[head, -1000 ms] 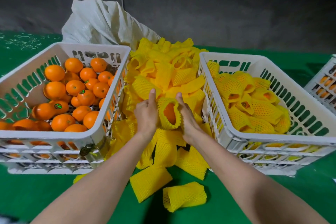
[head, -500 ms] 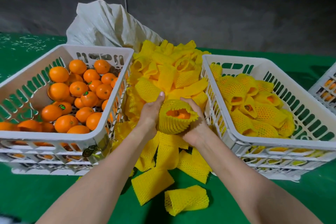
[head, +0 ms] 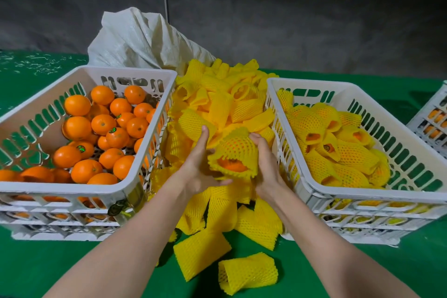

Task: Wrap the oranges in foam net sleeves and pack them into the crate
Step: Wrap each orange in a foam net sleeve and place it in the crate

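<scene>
An orange in a yellow foam net sleeve [head: 235, 152] is held between both hands above the pile of loose sleeves [head: 225, 104]; the sleeve's open end faces me and shows the fruit. My left hand [head: 199, 167] cups it from the left with the thumb under it. My right hand [head: 266, 164] grips its right side, fingers curled over the top. The white crate on the left [head: 60, 189] holds several bare oranges [head: 104, 128]. The white crate on the right [head: 362, 198] holds several sleeved oranges [head: 338, 147].
Loose yellow sleeves lie on the green table [head: 48, 261] in front of me, one [head: 248, 272] nearest. A white woven sack [head: 142, 41] sits behind the pile. Another crate with oranges [head: 433, 121] shows at the far right edge. More crates are stacked under both white ones.
The sleeved orange has been turned over in my hands: the opening that faced up now faces me and down. My left thumb has moved under it.
</scene>
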{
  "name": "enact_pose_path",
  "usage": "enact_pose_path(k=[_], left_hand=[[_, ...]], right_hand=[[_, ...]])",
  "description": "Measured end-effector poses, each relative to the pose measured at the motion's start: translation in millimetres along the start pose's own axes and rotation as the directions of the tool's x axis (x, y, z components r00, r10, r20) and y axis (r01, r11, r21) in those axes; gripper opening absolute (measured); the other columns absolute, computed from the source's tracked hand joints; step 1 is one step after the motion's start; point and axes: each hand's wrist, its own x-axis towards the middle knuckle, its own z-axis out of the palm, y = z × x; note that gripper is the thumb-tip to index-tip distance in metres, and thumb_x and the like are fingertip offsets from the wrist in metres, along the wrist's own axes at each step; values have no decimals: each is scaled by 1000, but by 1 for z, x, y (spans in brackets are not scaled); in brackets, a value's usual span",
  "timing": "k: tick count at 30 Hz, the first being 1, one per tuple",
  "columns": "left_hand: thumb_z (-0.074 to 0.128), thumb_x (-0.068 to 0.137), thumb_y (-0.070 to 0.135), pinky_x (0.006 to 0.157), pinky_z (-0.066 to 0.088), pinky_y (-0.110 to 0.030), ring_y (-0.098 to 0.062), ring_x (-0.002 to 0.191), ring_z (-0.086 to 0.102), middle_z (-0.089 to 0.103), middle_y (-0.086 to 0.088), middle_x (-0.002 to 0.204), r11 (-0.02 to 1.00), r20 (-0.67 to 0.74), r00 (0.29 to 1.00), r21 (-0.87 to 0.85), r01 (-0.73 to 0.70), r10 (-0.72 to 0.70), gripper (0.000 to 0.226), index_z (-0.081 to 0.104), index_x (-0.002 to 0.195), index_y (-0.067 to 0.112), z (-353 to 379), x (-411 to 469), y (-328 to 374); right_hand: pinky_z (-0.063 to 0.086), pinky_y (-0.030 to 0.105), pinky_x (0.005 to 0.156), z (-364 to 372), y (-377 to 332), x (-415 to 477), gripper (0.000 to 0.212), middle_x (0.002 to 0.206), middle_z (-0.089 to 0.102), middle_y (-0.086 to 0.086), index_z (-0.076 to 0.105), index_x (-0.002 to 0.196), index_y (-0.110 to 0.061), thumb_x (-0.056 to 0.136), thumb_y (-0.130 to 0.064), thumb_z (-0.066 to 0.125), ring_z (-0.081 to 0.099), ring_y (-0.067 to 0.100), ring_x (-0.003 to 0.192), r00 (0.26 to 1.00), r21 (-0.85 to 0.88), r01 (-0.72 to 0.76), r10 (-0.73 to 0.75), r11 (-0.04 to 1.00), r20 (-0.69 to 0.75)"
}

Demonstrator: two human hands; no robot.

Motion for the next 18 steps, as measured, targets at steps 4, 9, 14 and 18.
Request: enact_pose_path(k=[4,9,14,18], left_hand=[[58,74,57,69,58,-47,-36,81,69,69,-21,98,974,292,948,-146,173,-124,62,69,108,7,2,-5,-4],[62,74,37,71,57,-42,-30,80,69,70,-17,94,987,315,949,-144,76,-27,42,67,105,10,7,-1,-5],[62,70,35,65,59,-41,-30,76,70,72,-16,91,1000,338,941,-6,5,-3,43,65,106,11,3,-5,-3],[60,71,42,63,59,-37,-27,80,72,74,-13,93,998,344,939,62,-15,-7,46,63,107,13,-1,-10,1]], right_hand=[[38,31,66,-9,-2,-3,15,83,45,9,43,93,-15,88,-29,40,47,11,78,947,-325,320,-288,890,143],[32,27,60,-10,0,-6,40,72,38,4,42,80,-7,89,-45,52,38,11,67,868,-504,449,-494,738,50],[23,16,47,-15,-9,-6,42,55,22,-4,30,60,-13,96,-19,49,25,3,47,832,-492,509,-551,706,70],[21,19,48,-17,-7,-10,40,55,24,-7,30,61,-21,97,-15,45,24,2,49,806,-480,569,-570,668,160]])
